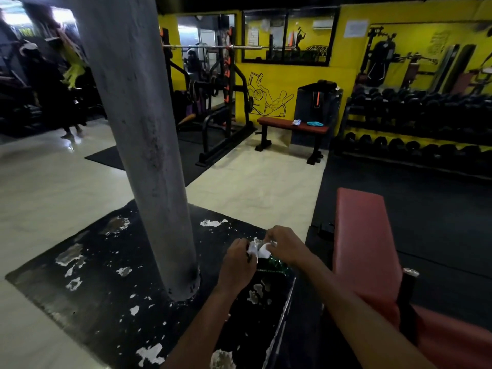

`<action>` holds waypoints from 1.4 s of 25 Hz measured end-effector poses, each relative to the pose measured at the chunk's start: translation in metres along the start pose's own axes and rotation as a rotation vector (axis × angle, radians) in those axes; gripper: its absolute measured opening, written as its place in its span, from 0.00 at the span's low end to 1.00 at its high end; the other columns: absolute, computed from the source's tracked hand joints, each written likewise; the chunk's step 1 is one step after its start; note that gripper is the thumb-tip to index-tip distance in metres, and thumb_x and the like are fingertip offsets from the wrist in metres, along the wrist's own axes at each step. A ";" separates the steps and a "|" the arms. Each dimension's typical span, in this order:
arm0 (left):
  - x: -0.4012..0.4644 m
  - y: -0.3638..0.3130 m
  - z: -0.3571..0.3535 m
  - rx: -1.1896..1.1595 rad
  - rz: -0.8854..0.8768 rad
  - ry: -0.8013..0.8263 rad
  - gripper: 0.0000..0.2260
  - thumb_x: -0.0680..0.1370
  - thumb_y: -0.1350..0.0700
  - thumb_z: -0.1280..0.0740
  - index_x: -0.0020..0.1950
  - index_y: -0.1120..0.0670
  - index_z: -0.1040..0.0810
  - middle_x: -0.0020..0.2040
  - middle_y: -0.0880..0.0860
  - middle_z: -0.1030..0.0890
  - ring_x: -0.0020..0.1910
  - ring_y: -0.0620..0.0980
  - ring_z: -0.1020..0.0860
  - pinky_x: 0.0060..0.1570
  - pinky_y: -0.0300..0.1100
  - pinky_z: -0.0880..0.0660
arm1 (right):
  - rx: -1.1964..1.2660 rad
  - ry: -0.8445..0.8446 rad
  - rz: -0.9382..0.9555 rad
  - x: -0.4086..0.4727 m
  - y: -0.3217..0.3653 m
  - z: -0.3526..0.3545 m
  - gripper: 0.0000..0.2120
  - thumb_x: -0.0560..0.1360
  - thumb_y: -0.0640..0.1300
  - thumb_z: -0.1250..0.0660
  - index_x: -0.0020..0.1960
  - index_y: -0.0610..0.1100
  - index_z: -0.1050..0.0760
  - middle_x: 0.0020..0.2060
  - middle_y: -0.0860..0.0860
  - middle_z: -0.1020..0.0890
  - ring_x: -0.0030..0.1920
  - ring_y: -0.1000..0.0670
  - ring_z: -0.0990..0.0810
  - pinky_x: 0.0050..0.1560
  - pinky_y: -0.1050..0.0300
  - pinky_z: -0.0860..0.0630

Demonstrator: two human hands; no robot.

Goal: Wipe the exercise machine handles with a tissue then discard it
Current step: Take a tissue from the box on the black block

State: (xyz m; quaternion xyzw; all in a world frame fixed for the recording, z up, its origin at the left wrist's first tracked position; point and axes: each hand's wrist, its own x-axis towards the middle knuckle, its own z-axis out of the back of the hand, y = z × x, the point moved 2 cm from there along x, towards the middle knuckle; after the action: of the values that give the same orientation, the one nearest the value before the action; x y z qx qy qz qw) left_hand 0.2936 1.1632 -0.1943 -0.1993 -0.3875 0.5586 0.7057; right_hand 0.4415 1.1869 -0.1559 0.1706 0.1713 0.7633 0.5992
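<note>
At the far left, a person (53,83) in dark clothing is seen, blurred, beside dark equipment. A grey concrete pillar (138,129) is set on a black floor plate (80,275) with chipped paint, surrounded by pale floor tiles (40,198). Behind the pillar, a black squat rack (213,102) with a barbell (226,47) is placed against a yellow wall (343,59).

In the lower centre, the left hand (238,259) is held just beside the right hand (286,245), above the floor plate. A white tissue (257,249) is located between the two hands. The fingers of the left hand are curled around the left part of the tissue; the fingers of the right hand are pinched on its right part. A green packet (274,266) is partly visible directly below the tissue, between the wrists; which hand carries it cannot be told.

Further back, a red flat bench (292,125) is placed by the yellow wall, with a white item and a teal item lying on its surface. At the right, a red padded bench (367,251) is seen close to the right forearm, and a rack of dark dumbbells (415,129) is lined along the right wall
</note>
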 end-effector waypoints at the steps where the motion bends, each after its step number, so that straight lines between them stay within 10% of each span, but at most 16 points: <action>1: 0.000 0.001 -0.001 0.009 -0.006 0.003 0.09 0.79 0.58 0.39 0.40 0.58 0.29 0.39 0.50 0.29 0.36 0.50 0.30 0.36 0.40 0.39 | -0.011 -0.002 0.009 0.001 0.000 0.001 0.06 0.72 0.37 0.36 0.46 0.37 0.23 0.46 0.43 0.22 0.45 0.47 0.25 0.41 0.58 0.33; 35: 0.023 -0.057 0.002 0.058 -0.285 0.357 0.16 0.73 0.54 0.30 0.57 0.60 0.23 0.53 0.56 0.22 0.52 0.55 0.23 0.49 0.40 0.28 | -0.092 -0.449 -0.149 -0.074 -0.007 0.139 0.06 0.69 0.39 0.30 0.37 0.44 0.27 0.40 0.48 0.25 0.40 0.50 0.25 0.41 0.55 0.28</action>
State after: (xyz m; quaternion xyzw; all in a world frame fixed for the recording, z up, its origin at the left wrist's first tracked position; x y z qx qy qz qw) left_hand 0.3300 1.1679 -0.1450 -0.2181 -0.2646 0.4201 0.8402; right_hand 0.5287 1.1241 -0.0404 0.2952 0.0108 0.6670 0.6840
